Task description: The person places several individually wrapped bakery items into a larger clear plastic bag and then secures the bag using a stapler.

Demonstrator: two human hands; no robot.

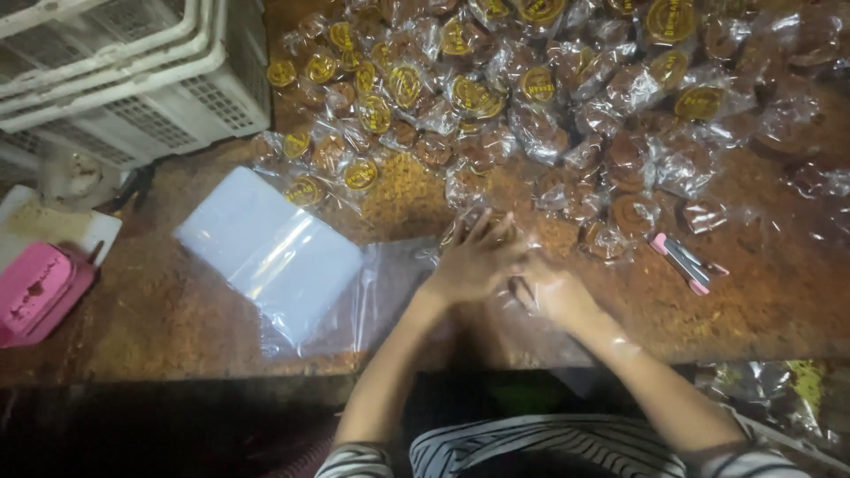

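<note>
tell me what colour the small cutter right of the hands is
Pink, with a grey middle strip; the cutter lies on the brown table, clearest in the head view.

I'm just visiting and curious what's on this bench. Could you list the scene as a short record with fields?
surface: worn brown table
left hand: fingers spread on a clear bag at the pile's edge
right hand: beside the left, on clear plastic
pile: wrapped brown cakes, many with round yellow labels
stack of clear bags: left of the hands
pink tool: right of the hands
white crates: top left
pink device: far left
</note>
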